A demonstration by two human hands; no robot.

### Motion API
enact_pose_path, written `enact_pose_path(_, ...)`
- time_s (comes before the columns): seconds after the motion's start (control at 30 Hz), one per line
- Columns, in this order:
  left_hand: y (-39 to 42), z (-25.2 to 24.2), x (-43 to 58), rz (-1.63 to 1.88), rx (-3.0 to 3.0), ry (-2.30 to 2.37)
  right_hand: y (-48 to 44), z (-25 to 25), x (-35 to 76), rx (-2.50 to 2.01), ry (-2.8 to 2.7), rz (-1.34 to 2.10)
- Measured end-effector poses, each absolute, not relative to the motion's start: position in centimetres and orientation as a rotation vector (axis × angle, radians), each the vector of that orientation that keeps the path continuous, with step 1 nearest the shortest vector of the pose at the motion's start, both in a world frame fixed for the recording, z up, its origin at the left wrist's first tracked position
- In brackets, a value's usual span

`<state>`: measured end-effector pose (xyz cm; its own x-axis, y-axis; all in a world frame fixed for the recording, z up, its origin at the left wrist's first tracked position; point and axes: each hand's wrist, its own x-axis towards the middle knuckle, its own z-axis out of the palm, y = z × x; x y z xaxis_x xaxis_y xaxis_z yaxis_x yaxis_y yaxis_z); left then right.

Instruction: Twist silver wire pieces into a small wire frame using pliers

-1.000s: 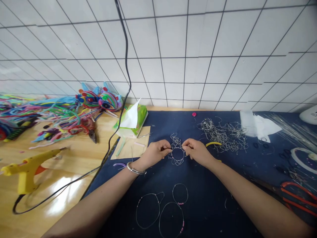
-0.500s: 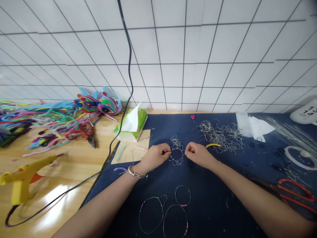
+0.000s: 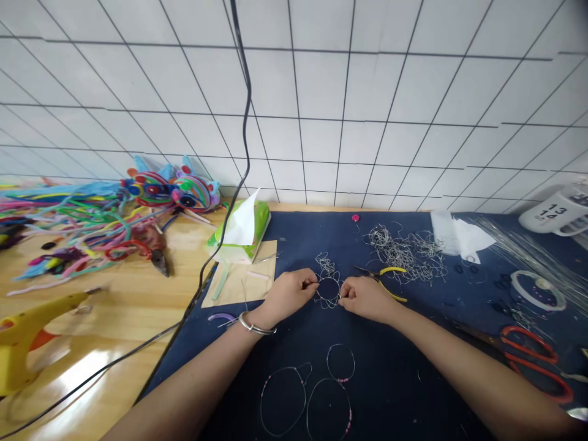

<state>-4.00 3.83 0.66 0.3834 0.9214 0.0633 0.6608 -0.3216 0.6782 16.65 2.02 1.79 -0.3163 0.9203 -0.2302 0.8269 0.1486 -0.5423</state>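
Observation:
A round wire ring with looped wire petals [image 3: 327, 302] lies on the dark blue cloth between my hands. My left hand [image 3: 294, 291] pinches its left edge, thumb against forefinger. At the right edge, my right hand [image 3: 365, 297] is also closed on the wire. Beyond the ring spreads a small tangle of thin wire [image 3: 325, 264]. Yellow-handled pliers [image 3: 392, 270] lie just past my right hand, which partly covers them. Nearer to me are three wire hoops with pink beads, among them a larger hoop [image 3: 350, 416].
Tangled wire [image 3: 408, 251] sits at the back right, before a white mug [image 3: 551, 213]. Red-handled scissors [image 3: 528, 343] lie at right. On the left are a tissue pack [image 3: 257, 229], a yellow glue gun [image 3: 41, 318] and its black cord [image 3: 201, 285].
My right hand has moved in to the ring's right edge and lower. More of the yellow-handled pliers shows. The whole view has shifted a little to the right.

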Motion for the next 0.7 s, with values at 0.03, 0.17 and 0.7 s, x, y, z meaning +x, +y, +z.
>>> enact_pose_path(0.03,3.8,0.7,-4.0,0.607,2.079,1.355,2.1,1.7,16.8,-1.723,-2.244,0.947)
enact_pose_path(0.17,3.5,0.9,-4.0,0.557,2.09,1.366,2.3,1.6,17.0,-1.701,-2.177,1.116)
enact_pose_path(0.7,3.8,1.8,-4.9,0.54,1.997,1.145,2.7,1.7,17.4,-1.684,-1.858,1.53)
